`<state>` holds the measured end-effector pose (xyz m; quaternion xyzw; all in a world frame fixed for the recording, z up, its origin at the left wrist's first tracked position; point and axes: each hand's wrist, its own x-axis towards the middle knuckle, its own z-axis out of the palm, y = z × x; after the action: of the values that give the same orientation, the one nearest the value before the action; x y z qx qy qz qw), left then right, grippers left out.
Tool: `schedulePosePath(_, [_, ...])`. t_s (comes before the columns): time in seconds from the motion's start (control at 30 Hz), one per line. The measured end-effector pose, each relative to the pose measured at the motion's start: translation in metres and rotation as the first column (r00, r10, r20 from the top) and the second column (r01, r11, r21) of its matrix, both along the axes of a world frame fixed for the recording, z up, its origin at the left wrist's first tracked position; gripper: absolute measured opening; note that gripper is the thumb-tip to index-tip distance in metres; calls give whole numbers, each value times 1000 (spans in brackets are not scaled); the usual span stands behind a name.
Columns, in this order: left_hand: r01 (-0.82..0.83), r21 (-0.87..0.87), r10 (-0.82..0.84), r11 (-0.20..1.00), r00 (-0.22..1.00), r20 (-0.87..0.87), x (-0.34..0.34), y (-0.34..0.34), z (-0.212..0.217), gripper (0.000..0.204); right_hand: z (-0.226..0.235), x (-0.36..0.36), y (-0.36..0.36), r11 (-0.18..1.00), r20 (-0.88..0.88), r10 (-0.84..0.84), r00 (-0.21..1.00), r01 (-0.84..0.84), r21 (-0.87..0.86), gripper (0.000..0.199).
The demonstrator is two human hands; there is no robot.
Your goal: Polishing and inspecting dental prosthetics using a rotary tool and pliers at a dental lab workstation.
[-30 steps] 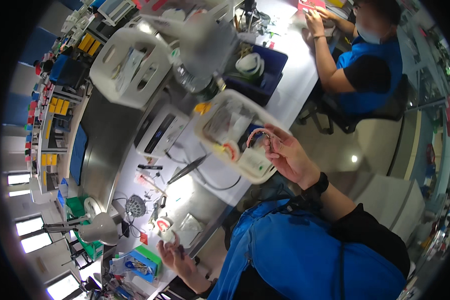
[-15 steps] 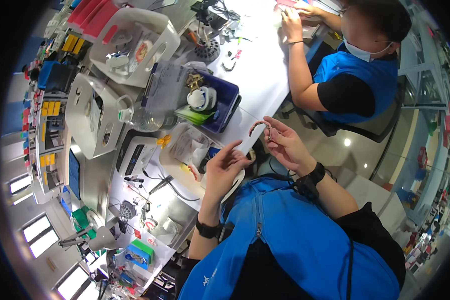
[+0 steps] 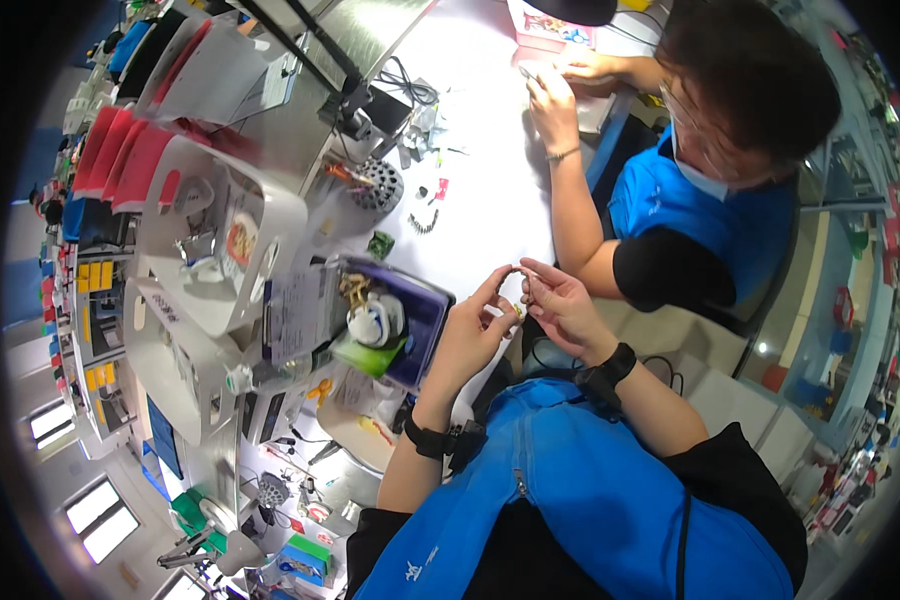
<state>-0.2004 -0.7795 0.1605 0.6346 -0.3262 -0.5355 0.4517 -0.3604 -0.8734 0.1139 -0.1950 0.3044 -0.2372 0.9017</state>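
Observation:
My left hand [image 3: 475, 333] and my right hand [image 3: 558, 304] meet in front of my chest at the edge of the white table [image 3: 490, 190]. Their fingertips pinch a small thin part [image 3: 517, 290] between them; it is too small to tell what it is. Both wrists wear black bands. Just left of my left hand sits a purple tray [image 3: 410, 325] with a roll of white tape [image 3: 375, 322] and small parts in it.
A person in a blue top [image 3: 700, 200] sits across the table's right side, both hands busy near a pink box [image 3: 555, 25]. White plastic bins [image 3: 220, 240], red bins [image 3: 120, 160], a lamp arm [image 3: 310, 50] and tool racks crowd the left.
My left hand came up from the table's lower left to join the right hand. The clear bag held up one second ago is gone from my hands. The view swung toward the seated person.

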Motion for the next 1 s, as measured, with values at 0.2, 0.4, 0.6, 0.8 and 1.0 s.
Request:
schedulePosePath(0.2, [-59, 108, 43, 992, 988, 145, 15, -67, -2, 60, -23, 24, -66, 991, 22, 9, 1000, -12, 137, 42])
schedulePosePath(0.4, [-81, 175, 42, 981, 975, 217, 25, -102, -2, 60, -40, 36, -100, 966, 115, -6, 993, -24, 258, 47])
schedulePosePath(0.6, [26, 231, -119, 973, 909, 399, 26, -125, -12, 65, -47, 40, -116, 947, 146, -1, 989, -46, 318, 49])
schedulePosePath(0.8, [150, 241, -252, 959, 842, 477, 24, -137, -12, 70, -53, 34, -119, 936, 189, -50, 981, -20, 351, 53])
schedulePosePath(1.0, [243, 251, -324, 937, 873, 364, 31, -138, -11, 73, -56, 35, -122, 932, 232, -90, 969, 0, 362, 51])
